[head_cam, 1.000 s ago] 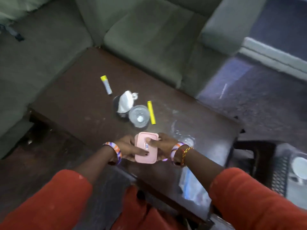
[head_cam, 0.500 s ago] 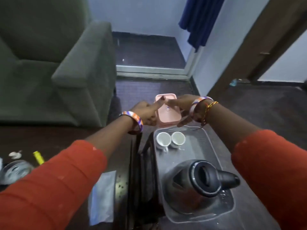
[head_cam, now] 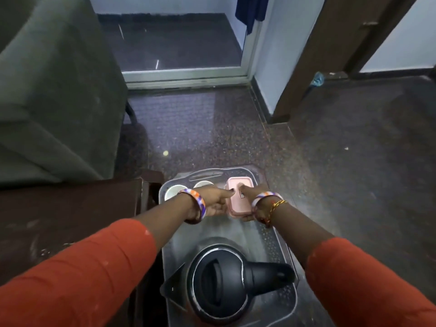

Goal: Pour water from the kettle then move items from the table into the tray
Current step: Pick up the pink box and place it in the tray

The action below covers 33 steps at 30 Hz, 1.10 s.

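A small pink lidded box is held between both hands over the far right part of the clear plastic tray. My left hand grips its left side, with the index finger on the lid. My right hand grips its right side from above and below. I cannot tell whether the box touches the tray floor. Two white cups stand at the tray's far left. The black kettle sits at the tray's near end, lid shut, handle pointing right.
A dark wooden table lies to the left of the tray, its edge touching it. A green armchair stands beyond the table. Dark speckled floor spreads ahead and to the right, with a door frame further off.
Both hands carried the pink box from the table across to the tray and have now lowered it into the tray's far right corner, beside the cups. The view swung right, away from the table.
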{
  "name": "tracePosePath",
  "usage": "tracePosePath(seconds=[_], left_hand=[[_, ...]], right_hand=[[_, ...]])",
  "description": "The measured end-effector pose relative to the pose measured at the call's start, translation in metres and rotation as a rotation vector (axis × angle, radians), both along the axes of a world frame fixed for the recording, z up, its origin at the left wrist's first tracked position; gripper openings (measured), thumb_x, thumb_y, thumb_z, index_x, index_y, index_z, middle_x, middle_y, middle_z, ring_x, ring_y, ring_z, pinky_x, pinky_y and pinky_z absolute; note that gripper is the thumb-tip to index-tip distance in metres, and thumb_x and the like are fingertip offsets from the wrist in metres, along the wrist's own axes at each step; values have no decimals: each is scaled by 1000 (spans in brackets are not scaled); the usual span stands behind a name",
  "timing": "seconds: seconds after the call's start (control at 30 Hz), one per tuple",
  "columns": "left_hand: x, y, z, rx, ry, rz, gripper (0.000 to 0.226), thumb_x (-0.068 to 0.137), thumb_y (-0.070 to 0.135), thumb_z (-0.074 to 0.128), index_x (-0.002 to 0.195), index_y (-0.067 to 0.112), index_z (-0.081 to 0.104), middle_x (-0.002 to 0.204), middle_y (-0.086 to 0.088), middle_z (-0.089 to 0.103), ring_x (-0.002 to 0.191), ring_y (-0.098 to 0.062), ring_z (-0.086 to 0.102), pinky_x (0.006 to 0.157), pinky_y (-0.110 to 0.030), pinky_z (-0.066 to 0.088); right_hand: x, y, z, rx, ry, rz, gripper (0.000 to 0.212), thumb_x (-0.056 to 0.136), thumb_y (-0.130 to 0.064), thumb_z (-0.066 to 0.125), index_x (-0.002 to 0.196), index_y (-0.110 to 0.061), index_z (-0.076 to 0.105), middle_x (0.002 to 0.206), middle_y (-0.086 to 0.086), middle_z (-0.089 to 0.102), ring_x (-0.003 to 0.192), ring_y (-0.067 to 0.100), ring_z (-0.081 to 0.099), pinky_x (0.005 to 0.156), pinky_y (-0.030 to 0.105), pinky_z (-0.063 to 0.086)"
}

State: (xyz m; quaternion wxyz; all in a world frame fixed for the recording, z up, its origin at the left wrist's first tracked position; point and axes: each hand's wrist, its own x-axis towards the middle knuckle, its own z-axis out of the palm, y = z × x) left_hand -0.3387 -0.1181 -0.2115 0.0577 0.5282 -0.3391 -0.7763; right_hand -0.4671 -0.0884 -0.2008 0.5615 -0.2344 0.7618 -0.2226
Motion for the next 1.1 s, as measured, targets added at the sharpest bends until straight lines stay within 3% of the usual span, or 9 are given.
tracePosePath(seconds=[0.1, 0.2, 0.27, 0.33, 0.47, 0.67, 0.8, 0.87, 1.1], left_hand=[[-9, -1, -26, -22, -42, -60, 18, 92, 14, 50, 76, 15, 59, 60, 5, 70, 70, -12, 60, 69, -23, 48], [-19, -1, -41, -52, -30, -63, 10, 86, 10, 55, 81, 16, 61, 73, 2, 68, 75, -14, 62, 82, -30, 48], [-23, -3, -42, -27, 29, -24, 17, 86, 2, 52, 80, 15, 60, 60, 7, 71, 58, -5, 66, 65, -17, 52], [-26, -5, -41, 1, 84, 20, 27, 89, -7, 43, 79, 12, 60, 47, 7, 69, 44, -2, 65, 48, -11, 52], [-26, -2, -37, 1, 111, 37, 34, 85, -16, 39, 78, 10, 59, 47, 6, 69, 53, -8, 67, 52, -13, 54], [-31, -3, -26, -22, 139, 143, 47, 80, -24, 26, 109, -2, 55, 81, -9, 60, 75, -17, 57, 58, -15, 53], [-32, -4, -25, -24, 112, 103, 41, 78, -23, 31, 83, 5, 59, 68, -6, 69, 75, -21, 57, 64, -19, 52], [-28, -4, -22, -56, 20, -2, 29, 80, -13, 42, 89, 8, 60, 88, -14, 63, 83, -25, 54, 70, -25, 46], [46, -7, 44, -114, 130, 27, 23, 93, 4, 40, 76, 12, 53, 75, -6, 54, 63, -13, 50, 49, -17, 50]], right_hand=[[2, -5, -17, 23, 125, 47, 46, 88, -27, 54, 123, 2, 53, 128, 18, 57, 113, 39, 57, 95, 51, 49], [-1, -11, -27, 28, 80, 20, 40, 86, -10, 49, 123, 4, 52, 115, 18, 58, 101, 35, 58, 73, 35, 56], [-2, -14, -26, 14, 51, 29, 39, 85, -4, 47, 122, 6, 52, 101, 15, 55, 82, 29, 57, 46, 22, 47], [-3, -18, -26, 6, 111, 104, 41, 85, -4, 48, 124, 7, 50, 106, 17, 57, 89, 30, 60, 56, 24, 48], [-1, -15, -17, 5, 389, 350, 50, 83, -10, 59, 128, 2, 43, 133, 20, 54, 121, 33, 53, 96, 35, 44], [-1, -14, -7, -126, 633, 380, 45, 80, -1, 60, 122, -1, 45, 127, 22, 56, 117, 36, 56, 91, 36, 47], [0, -8, 1, -129, 693, 421, 47, 78, -6, 64, 121, -3, 46, 125, 24, 57, 114, 39, 56, 90, 38, 48], [2, -8, 11, -148, 742, 446, 40, 82, -9, 60, 120, -3, 50, 126, 23, 56, 116, 38, 55, 91, 36, 47], [83, -40, 76, -417, 773, 721, 30, 84, -9, 57, 112, -1, 59, 119, 23, 61, 113, 36, 56, 92, 34, 45]])
